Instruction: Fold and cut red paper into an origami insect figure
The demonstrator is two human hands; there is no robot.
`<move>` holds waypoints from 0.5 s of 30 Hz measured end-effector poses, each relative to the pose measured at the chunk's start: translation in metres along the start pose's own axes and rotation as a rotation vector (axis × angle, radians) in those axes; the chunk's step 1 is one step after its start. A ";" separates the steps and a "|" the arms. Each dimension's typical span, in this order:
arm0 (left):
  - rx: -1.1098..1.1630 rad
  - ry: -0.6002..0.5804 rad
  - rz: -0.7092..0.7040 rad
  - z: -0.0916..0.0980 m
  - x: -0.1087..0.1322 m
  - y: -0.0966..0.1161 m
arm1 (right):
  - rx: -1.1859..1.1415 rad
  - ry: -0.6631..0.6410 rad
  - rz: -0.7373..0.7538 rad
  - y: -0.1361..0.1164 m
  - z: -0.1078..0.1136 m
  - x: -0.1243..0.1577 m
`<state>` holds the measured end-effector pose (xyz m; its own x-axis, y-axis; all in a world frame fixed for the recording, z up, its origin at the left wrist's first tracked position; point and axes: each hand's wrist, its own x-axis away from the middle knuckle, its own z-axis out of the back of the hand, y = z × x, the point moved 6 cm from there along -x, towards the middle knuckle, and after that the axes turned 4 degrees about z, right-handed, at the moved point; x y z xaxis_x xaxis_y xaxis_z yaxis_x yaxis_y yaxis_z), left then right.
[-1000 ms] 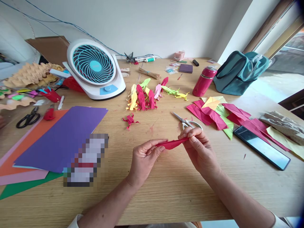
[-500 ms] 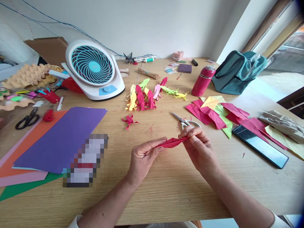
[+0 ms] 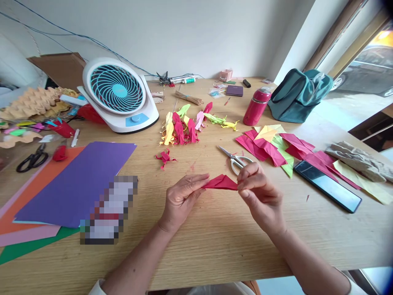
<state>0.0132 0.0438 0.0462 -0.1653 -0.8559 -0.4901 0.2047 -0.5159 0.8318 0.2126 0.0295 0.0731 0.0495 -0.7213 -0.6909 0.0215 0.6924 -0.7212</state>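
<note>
Red paper, folded into a narrow pointed piece (image 3: 221, 182), is held just above the tabletop (image 3: 215, 246), near its front edge, between both hands. The left hand (image 3: 181, 198) pinches the left tip between thumb and fingertips, almost closed. The right hand (image 3: 260, 196) pinches the other end the same way, its spare fingers curled in. A grip at both ends probably holds the creases flat and taut; how many layers there are is hard to make out.

Silver scissors (image 3: 236, 159) lie just behind the right hand, within easy reach. Further back are a small red figure (image 3: 165, 157) and a cluster of folded figures (image 3: 181, 129). Loose coloured sheets (image 3: 273, 143) are spread to the right beside a phone (image 3: 327, 186), and a purple sheet (image 3: 80, 180) lies to the left.
</note>
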 end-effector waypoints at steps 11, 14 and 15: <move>0.200 -0.031 0.542 -0.022 0.013 -0.039 | 0.585 -0.314 0.498 -0.028 -0.016 0.041; 0.431 -0.244 0.769 -0.040 0.024 -0.038 | 0.662 -0.297 0.570 -0.029 -0.017 0.040; 0.514 -0.335 0.819 -0.046 0.027 -0.034 | 0.682 -0.298 0.585 -0.028 -0.017 0.039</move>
<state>0.0461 0.0359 -0.0073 -0.4379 -0.8433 0.3117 -0.0491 0.3686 0.9283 0.1966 -0.0190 0.0656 0.4880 -0.2859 -0.8247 0.4873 0.8731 -0.0143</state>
